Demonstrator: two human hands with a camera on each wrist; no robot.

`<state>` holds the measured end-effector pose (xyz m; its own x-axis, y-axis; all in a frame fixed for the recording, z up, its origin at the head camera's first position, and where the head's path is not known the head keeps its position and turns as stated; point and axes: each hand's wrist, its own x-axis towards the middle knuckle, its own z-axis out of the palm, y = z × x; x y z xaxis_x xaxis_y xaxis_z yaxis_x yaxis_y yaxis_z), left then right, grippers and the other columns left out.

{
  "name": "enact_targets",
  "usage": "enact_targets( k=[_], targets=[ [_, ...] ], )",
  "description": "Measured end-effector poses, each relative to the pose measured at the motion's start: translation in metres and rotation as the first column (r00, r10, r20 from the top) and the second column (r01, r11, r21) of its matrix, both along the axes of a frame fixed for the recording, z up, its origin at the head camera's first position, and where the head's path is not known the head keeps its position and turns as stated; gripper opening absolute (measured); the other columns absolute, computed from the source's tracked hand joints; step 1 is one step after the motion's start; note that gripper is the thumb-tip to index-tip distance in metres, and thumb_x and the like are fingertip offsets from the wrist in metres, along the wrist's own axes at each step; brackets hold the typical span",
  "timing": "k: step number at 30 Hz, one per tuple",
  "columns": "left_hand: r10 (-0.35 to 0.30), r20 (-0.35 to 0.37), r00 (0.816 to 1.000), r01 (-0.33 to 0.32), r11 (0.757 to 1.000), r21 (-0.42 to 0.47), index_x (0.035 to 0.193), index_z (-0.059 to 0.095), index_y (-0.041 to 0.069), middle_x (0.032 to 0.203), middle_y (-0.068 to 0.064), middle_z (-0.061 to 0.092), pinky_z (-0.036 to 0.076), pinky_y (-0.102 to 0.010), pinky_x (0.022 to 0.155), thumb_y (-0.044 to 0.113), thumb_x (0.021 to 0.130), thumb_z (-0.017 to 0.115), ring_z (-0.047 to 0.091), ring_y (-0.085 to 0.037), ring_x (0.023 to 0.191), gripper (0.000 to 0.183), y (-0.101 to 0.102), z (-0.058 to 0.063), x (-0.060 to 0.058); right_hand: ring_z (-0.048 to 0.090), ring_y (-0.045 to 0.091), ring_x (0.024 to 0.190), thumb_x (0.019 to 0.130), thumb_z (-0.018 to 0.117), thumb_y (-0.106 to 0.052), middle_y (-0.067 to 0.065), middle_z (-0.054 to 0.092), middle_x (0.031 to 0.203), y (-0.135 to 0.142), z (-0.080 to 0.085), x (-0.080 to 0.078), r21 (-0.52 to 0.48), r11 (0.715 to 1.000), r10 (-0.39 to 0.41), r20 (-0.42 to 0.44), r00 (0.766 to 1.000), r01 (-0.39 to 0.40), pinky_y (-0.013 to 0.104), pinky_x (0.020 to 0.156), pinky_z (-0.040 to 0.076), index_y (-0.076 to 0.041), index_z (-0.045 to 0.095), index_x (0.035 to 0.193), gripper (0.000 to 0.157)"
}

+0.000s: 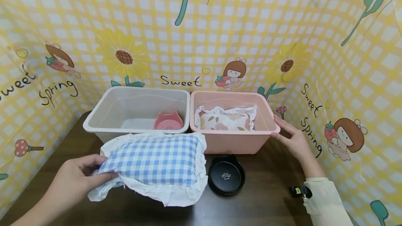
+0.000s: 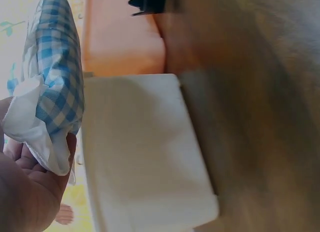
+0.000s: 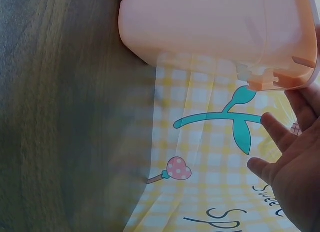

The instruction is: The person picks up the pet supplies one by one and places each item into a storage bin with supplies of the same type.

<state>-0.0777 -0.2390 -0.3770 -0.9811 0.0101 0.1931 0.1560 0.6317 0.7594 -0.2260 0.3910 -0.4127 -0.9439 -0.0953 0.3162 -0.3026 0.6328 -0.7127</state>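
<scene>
My left hand point(image 1: 80, 173) pinches the left ruffled corner of a blue-and-white checked pillow point(image 1: 154, 159), thumb on the near side. The pillow is held up in front of the two bins, and in the left wrist view its checked side point(image 2: 60, 66) appears edge-on. At the right end of the pink bin point(image 1: 235, 144), my right hand point(image 1: 295, 142) rests its fingertips at the rim corner. Its fingers point(image 3: 280, 132) look fairly straight and spread in the right wrist view. Inside that bin lies a floral pillow point(image 1: 224, 121) with a white ruffle.
A light grey bin point(image 1: 106, 109) stands left of the pink one, holding a pink cat-eared bowl point(image 1: 169, 121). On the dark wooden table point(image 1: 260, 198), a black bowl point(image 1: 226, 177) with a paw print sits before the pink bin. Patterned yellow checked cloth point(image 1: 201, 44) surrounds the table.
</scene>
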Motion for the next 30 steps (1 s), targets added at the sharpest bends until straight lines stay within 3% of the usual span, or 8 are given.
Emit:
enact_targets(
  k=[4,8,13,17,18,24,25,30],
  targets=[
    [-0.018,-0.011,1.000,0.018,0.999,0.029,0.096,0.076,0.009,0.083,0.008,0.074,0.054,-0.023,0.054,0.014,0.078,0.090,0.066,-0.005,0.065,0.023,0.004,0.013,-0.006,0.038,0.027,0.149,0.093,0.078,-0.025,0.002,0.047,0.157,0.001,-0.002,0.000,0.004,1.000,-0.008,0.006,1.000,0.008,0.063,0.115,0.031,-0.025,0.053,0.150,0.062],
    [-0.030,-0.018,0.999,0.030,0.999,0.032,0.098,0.077,0.008,0.083,0.010,0.075,0.054,-0.024,0.053,0.013,0.079,0.089,0.067,-0.006,0.066,0.024,0.008,0.030,-0.012,0.040,0.015,0.148,0.092,0.078,-0.028,-0.004,0.049,0.156,0.002,-0.004,-0.001,0.017,1.000,-0.024,0.023,0.999,0.023,0.058,0.116,0.033,-0.027,0.054,0.149,0.061],
    [-0.048,-0.042,0.998,0.048,0.999,-0.003,0.099,0.077,0.011,0.084,0.008,0.076,0.054,-0.024,0.054,0.022,0.080,0.089,0.067,-0.006,0.067,0.025,0.019,0.058,-0.029,0.039,-0.002,0.143,0.093,0.077,-0.031,-0.008,0.049,0.156,0.003,-0.004,-0.003,0.021,0.999,-0.031,0.025,0.999,0.031,0.055,0.117,0.034,-0.030,0.054,0.149,0.060],
    [-0.071,-0.065,0.995,0.069,0.997,-0.028,0.096,0.077,0.014,0.079,0.005,0.075,0.051,-0.024,0.051,0.029,0.081,0.089,0.063,-0.006,0.062,0.025,0.031,0.075,-0.044,0.040,-0.003,0.143,0.093,0.077,-0.031,-0.007,0.049,0.156,0.003,-0.003,-0.003,0.025,0.999,-0.042,0.017,0.999,0.041,0.043,0.119,0.035,-0.032,0.055,0.148,0.060],
    [-0.075,-0.077,0.994,0.072,0.997,-0.034,0.095,0.076,0.015,0.078,0.005,0.074,0.049,-0.024,0.049,0.030,0.081,0.089,0.061,-0.005,0.061,0.025,0.033,0.079,-0.047,0.040,-0.003,0.142,0.093,0.077,-0.031,-0.007,0.050,0.155,0.002,-0.003,-0.003,0.023,0.999,-0.044,0.017,0.999,0.044,0.034,0.119,0.035,-0.032,0.055,0.148,0.059],
    [-0.091,-0.140,0.986,0.084,0.995,-0.059,0.091,0.075,0.018,0.075,0.003,0.072,0.045,-0.024,0.048,0.035,0.081,0.089,0.055,-0.006,0.059,0.024,0.050,0.098,-0.066,0.039,-0.005,0.141,0.092,0.078,-0.032,-0.008,0.049,0.155,0.001,-0.002,-0.001,0.032,0.998,-0.046,0.028,0.999,0.045,0.038,0.119,0.035,-0.032,0.055,0.148,0.060],
    [-0.091,-0.151,0.984,0.082,0.994,-0.067,0.090,0.075,0.018,0.075,0.003,0.071,0.045,-0.023,0.049,0.036,0.081,0.089,0.055,-0.006,0.059,0.024,0.053,0.102,-0.069,0.039,-0.003,0.142,0.092,0.078,-0.032,-0.008,0.049,0.155,0.001,-0.002,0.000,0.036,0.998,-0.045,0.029,0.999,0.044,0.046,0.118,0.035,-0.032,0.055,0.148,0.060],
    [-0.097,-0.205,0.974,0.087,0.994,-0.060,0.092,0.077,0.015,0.075,0.002,0.069,0.041,-0.023,0.049,0.035,0.080,0.090,0.052,-0.008,0.059,0.026,0.066,0.118,-0.091,0.039,-0.006,0.140,0.092,0.078,-0.031,-0.008,0.049,0.155,0.002,-0.001,0.000,0.024,0.999,-0.044,0.029,0.999,0.044,0.057,0.116,0.033,-0.030,0.055,0.148,0.061]
  ],
)
